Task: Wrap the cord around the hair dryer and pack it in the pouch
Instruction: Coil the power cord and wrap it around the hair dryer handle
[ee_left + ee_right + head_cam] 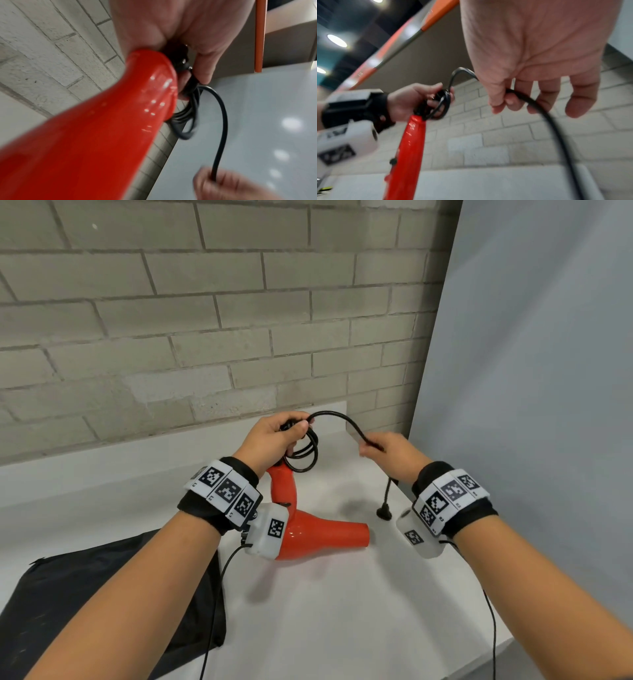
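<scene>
A red hair dryer (318, 534) hangs nozzle-down over the white table, its handle (282, 486) pointing up. My left hand (274, 436) grips the handle's end together with several black cord loops (305, 455). In the left wrist view the red handle (102, 128) fills the frame and the coils (187, 117) sit under my fingers (204, 67). The cord (334, 416) arcs right to my right hand (387, 453), which pinches it between thumb and forefinger; the right wrist view shows the cord (544, 113) running through that pinch. The plug (384, 513) dangles below my right hand.
A black pouch (113, 594) lies flat on the white table (325, 611) at the lower left. A grey brick wall (205, 320) stands behind, and a pale panel (531, 371) closes off the right side. The table's front right edge is close to my right forearm.
</scene>
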Available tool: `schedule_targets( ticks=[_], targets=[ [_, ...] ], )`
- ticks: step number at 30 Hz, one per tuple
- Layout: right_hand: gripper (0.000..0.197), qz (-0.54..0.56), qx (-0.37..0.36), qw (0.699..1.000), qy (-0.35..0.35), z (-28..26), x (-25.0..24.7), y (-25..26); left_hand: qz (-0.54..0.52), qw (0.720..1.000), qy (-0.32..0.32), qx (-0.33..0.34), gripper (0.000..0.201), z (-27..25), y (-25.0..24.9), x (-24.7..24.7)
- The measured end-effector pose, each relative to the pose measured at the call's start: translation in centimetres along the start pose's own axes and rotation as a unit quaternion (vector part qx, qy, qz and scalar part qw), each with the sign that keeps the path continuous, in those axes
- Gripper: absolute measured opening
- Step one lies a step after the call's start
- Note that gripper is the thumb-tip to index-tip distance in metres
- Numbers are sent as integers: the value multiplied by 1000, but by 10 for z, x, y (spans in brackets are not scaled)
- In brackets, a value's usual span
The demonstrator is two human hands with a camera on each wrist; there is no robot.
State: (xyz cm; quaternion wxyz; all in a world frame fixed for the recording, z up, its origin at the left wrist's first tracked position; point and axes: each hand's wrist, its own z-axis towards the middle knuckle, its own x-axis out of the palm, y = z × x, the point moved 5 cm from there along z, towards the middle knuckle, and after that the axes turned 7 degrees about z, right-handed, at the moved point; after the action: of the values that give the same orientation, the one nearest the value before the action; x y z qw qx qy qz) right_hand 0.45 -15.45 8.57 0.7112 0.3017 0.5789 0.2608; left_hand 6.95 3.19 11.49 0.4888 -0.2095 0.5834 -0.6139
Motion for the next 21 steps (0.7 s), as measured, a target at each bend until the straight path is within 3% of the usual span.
schedule_targets(
  ticks=[6, 9, 15, 17, 19, 21],
  targets=[
    [19, 13, 115, 993, 36, -6, 21, -70, 8, 998, -58, 25, 15, 6, -10, -11],
    [15, 2, 125, 991, 50, -8, 31, -81, -19, 998, -64, 18, 18, 6, -10, -9],
    [35, -84, 156, 976, 124, -14, 54, -91, -135, 990, -45, -14, 18, 3, -10, -5],
    [36, -68, 170, 979, 84, -13, 53, -94, -155, 987, -37, -21, 19, 1, -8, -3],
    [35, 14, 179, 984, 19, -10, 49, -92, -163, 986, -31, -25, 19, 0, -8, -2],
    [30, 78, 139, 985, -63, -5, 38, -79, -162, 985, -42, -28, 18, -1, -7, -2]
  ],
)
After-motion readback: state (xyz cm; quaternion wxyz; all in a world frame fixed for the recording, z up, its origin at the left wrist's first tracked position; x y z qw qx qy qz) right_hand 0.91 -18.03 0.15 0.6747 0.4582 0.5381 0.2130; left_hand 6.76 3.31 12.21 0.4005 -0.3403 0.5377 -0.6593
